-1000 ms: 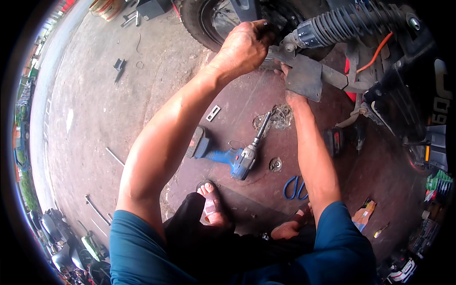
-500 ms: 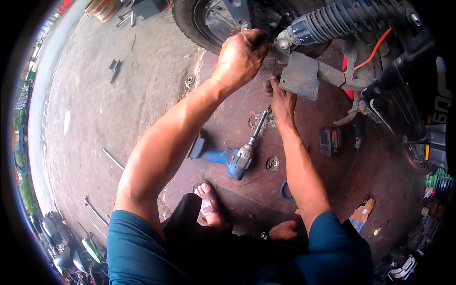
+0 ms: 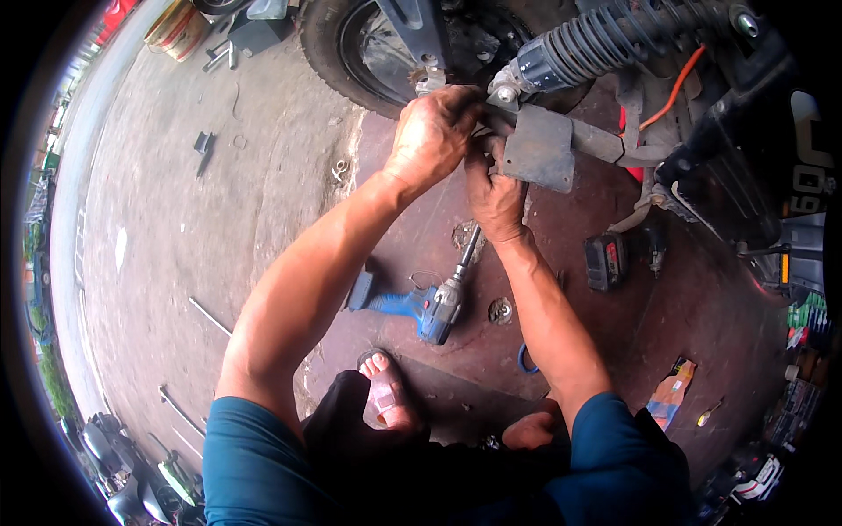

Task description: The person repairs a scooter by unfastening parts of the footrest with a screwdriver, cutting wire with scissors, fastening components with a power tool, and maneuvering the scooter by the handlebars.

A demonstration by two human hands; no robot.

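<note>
Beside the wheel (image 3: pixel 338 61) of a motor scooter or motorcycle, my left hand (image 3: pixel 431 140) is closed, fingers curled at the end of a metal frame tube. Just below it, my right hand (image 3: pixel 495 195) reaches up with bent fingers, its fingertips close to the left ones and beside a flat grey plate (image 3: pixel 539 149). What either hand grips is hidden behind the fingers. A coil-spring shock absorber (image 3: pixel 588 53) runs to the upper right of them. Above my left hand, a dark metal arm (image 3: pixel 412 31) ends at a small bracket (image 3: pixel 430 81).
On the reddish floor below lies a blue cordless impact wrench (image 3: pixel 430 311) with a long socket. A battery pack (image 3: pixel 605 260) sits right of my forearm. An orange cable (image 3: pixel 675 92) hangs on the frame. A bucket (image 3: pixel 178 31) and metal rods (image 3: pixel 210 316) are at left.
My right hand has moved up and left, next to the left hand. My left hand has dropped slightly from the dark arm's end, so the bracket there now shows.
</note>
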